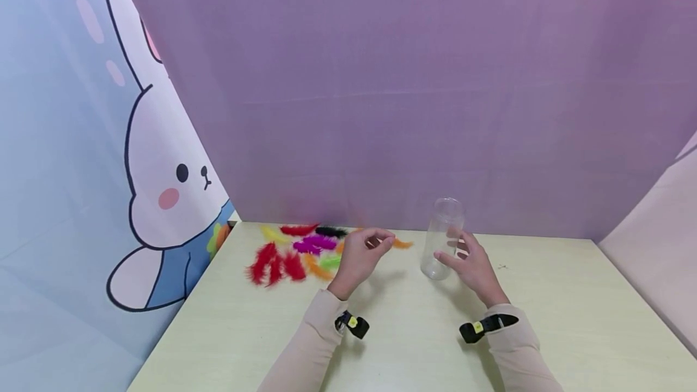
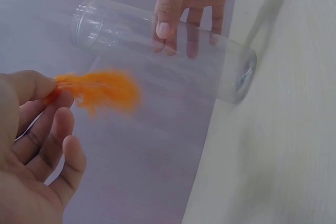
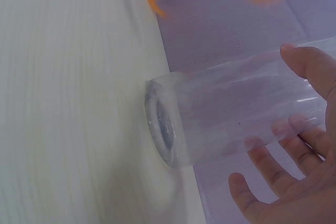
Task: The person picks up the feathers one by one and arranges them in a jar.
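Between thumb and fingertip, my left hand [image 1: 362,259] pinches an orange feather [image 2: 102,88] by one end. Its fluffy tip points toward a clear jar [image 1: 442,241], which stands slightly tilted at the right of the feathers. My right hand [image 1: 472,264] grips the jar around its side, thumb on the near side and fingers on the far side. In the right wrist view the jar's base [image 3: 163,124] is at the tabletop. No feather shows inside the jar. The held feather is beside the jar, apart from its wall.
Left of my left hand lie loose feathers on the pale table [image 1: 403,343]: several red ones [image 1: 267,264], purple [image 1: 316,244], black [image 1: 331,231], yellow [image 1: 274,235], green [image 1: 329,262] and orange [image 1: 316,267]. A purple cloth [image 1: 435,95] hangs behind the table's far edge.
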### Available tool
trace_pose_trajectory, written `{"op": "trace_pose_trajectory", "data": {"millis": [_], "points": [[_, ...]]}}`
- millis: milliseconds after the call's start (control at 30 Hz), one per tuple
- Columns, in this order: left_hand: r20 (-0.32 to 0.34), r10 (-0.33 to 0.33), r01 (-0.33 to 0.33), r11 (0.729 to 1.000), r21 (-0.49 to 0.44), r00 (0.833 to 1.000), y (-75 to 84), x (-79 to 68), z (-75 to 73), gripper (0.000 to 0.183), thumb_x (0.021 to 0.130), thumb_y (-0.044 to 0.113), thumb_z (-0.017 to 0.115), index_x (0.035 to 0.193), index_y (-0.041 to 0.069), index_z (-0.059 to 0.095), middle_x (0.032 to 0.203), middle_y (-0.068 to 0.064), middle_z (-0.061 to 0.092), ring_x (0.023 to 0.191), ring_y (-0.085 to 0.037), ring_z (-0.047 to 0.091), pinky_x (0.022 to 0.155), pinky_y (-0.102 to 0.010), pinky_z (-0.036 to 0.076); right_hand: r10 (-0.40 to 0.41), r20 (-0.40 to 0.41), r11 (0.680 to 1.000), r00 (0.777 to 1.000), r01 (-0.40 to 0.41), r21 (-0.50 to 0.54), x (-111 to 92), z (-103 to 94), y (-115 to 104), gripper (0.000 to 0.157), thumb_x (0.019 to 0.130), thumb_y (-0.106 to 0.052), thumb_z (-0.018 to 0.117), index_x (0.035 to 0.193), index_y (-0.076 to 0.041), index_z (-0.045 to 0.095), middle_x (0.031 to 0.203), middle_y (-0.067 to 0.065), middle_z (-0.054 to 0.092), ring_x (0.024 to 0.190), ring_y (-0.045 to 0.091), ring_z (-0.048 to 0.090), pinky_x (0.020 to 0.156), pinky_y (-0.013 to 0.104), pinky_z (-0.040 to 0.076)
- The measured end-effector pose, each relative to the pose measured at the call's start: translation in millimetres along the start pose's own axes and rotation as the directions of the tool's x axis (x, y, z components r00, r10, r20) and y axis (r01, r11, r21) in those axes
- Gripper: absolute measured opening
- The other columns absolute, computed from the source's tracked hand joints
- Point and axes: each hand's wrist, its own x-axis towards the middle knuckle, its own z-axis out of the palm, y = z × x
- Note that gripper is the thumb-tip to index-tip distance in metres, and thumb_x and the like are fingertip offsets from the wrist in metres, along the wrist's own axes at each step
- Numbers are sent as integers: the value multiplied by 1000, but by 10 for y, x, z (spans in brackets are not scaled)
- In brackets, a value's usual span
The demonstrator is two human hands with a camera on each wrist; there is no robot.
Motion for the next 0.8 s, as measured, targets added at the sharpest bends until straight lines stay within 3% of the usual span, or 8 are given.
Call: {"op": "trace_pose_trajectory", "data": {"millis": [800], "points": [[-88,36,-35,999,6,995,207,1,-59,9,94,20,75,100,16,81,90,-1,77,70,-7,63,67,-21,54,-26,4,1000,1000,26,11,-46,-8,-50,71,92,-30,78,149,-7,43,154,19,45,139,42,48,116,58,37]]}}
